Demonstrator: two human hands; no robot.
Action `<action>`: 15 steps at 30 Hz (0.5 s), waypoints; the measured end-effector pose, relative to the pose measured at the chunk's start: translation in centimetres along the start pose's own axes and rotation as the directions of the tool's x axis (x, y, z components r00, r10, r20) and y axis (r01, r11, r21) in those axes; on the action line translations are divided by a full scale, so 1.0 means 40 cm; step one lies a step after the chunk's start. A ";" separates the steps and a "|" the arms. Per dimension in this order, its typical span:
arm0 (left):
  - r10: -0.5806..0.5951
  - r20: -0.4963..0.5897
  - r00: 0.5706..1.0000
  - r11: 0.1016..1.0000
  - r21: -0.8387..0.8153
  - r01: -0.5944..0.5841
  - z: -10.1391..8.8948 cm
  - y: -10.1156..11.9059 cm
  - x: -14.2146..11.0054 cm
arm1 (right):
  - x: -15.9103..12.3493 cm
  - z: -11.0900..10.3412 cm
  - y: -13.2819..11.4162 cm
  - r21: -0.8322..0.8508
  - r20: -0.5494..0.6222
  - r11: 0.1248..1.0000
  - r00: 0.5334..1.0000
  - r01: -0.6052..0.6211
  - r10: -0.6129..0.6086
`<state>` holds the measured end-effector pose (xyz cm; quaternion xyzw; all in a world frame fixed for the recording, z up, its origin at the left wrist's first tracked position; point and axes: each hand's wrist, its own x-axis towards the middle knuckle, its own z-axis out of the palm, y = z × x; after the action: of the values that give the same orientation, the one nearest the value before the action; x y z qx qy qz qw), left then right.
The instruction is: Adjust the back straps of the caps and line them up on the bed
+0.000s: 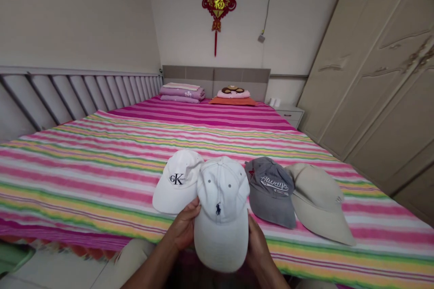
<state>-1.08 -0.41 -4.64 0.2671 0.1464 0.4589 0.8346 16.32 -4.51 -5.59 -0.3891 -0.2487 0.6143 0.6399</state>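
Observation:
A pale baseball cap (222, 198) with a small dark horse-rider emblem is held up at the bed's near edge, its brim pointing down toward me. My left hand (186, 223) grips its left side, thumb on top near the brim. On the other side my right hand (256, 235) holds the cap, its fingers partly hidden behind it. Just left and behind lies a white cap (183, 183) with dark letters, partly covered by the held one. To the right rest a grey cap (271, 192) with white script and a beige cap (320, 203), touching each other.
A striped bedspread (101, 167) covers the bed. Folded purple bedding (183, 92) and a pink pillow (233, 94) lie by the headboard (237, 74). A metal railing (84, 95) runs along the left. At right stand a white nightstand (290, 113) and a tall wardrobe (369, 72).

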 end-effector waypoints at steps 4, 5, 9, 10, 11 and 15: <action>-0.009 -0.049 0.999 0.999 0.043 0.011 -0.007 0.016 0.081 | 0.038 -0.016 -0.020 0.144 -0.046 0.990 0.999 0.003 0.003; -0.001 -0.051 0.999 0.999 0.050 0.004 -0.007 0.018 0.105 | 0.054 -0.019 -0.024 0.116 -0.079 0.992 0.996 0.044 -0.035; 0.044 -0.133 0.990 0.995 0.091 -0.032 -0.014 0.011 0.191 | 0.111 -0.034 -0.024 -0.333 -0.195 0.922 0.942 0.199 -0.274; 0.058 -0.174 0.983 0.994 0.102 -0.040 -0.018 0.005 0.204 | 0.120 -0.039 -0.019 -0.488 -0.177 0.845 0.923 0.219 -0.341; 0.077 -0.214 0.974 0.992 0.113 -0.053 -0.023 -0.003 0.214 | 0.126 -0.045 -0.012 -0.621 -0.143 0.749 0.906 0.232 -0.399; 0.183 -0.315 0.931 0.977 0.161 -0.138 -0.031 -0.032 0.218 | 0.134 -0.065 0.011 -0.857 -0.008 0.445 0.858 0.259 -0.514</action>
<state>3.88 6.78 -6.38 0.2545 0.2915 0.5526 0.7382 18.76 0.20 -8.29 -0.6550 -0.5032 0.1984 0.5276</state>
